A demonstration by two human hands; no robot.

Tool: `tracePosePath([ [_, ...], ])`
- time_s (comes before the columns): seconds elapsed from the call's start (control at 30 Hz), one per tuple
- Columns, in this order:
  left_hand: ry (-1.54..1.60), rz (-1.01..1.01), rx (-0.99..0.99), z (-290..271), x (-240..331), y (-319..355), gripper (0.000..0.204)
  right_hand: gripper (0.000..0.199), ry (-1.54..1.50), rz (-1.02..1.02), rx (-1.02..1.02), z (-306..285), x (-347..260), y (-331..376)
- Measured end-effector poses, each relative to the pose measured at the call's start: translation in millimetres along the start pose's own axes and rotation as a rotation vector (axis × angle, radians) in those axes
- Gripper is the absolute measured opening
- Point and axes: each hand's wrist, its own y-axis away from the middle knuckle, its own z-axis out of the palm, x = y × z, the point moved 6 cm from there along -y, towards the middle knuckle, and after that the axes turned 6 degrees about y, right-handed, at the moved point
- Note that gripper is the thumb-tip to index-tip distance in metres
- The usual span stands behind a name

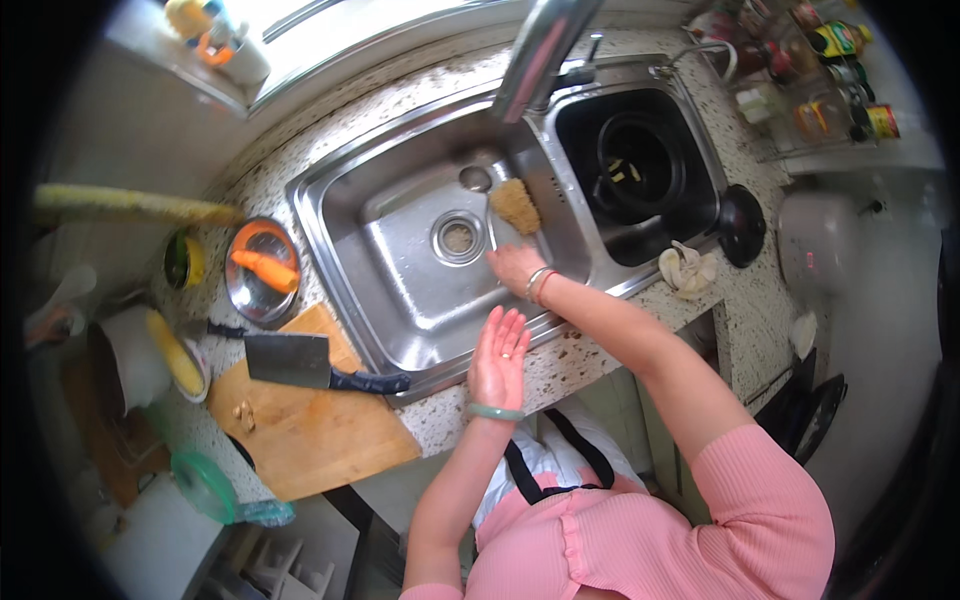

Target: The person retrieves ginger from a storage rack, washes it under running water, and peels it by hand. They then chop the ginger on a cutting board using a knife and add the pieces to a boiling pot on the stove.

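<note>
My right hand [516, 268] reaches into the steel sink basin [400, 290], its fingers closed at the handle end of a metal spoon [476, 180]. The spoon's bowl points away from me, and my fingers partly hide its handle. Just beyond that hand lies a tan scrubbing sponge [515, 207]. Left of the spoon is the round drain strainer [459, 238], with some light bits in it. My left hand [498, 362] is open, palm up, over the sink's front edge, and holds nothing.
A cleaver [290, 360] lies on a wooden cutting board [320, 440] at left, beside a metal bowl [260, 305] with a peeled carrot [266, 270]. The right basin holds a black pot [640, 165]. A faucet [540, 60] overhangs the sink; a crumpled cloth [688, 270] lies at right.
</note>
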Motion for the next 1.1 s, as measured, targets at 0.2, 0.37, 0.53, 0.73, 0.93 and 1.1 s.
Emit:
tracePosePath([
  [0.2, -0.037, -0.019, -0.005, -3, 3, 9, 0.041, 0.025, -0.179, 0.127, -0.248, 21, 6, -6],
  [0.37, -0.135, -0.031, 0.003, 2, -2, 10, 0.039, 0.023, -0.33, 0.163, -0.141, 7, 16, 9],
  [0.53, -0.27, -0.073, -0.089, 22, -29, 11, 0.028, 0.027, -0.806, 0.277, 0.328, -86, 34, 98],
  [0.73, -0.521, -0.251, -0.207, 80, -106, 35, 0.056, 0.024, -1.076, 0.558, 0.698, -86, 72, 274],
  [0.93, -1.208, 0.174, -0.765, 142, -197, 33, 0.042, 0.021, -1.072, 0.99, 0.994, 6, 83, 471],
  [1.1, -2.171, 1.239, -1.185, 174, -260, -23, 0.042, 0.024, -1.343, 1.207, 0.945, 97, 61, 578],
])
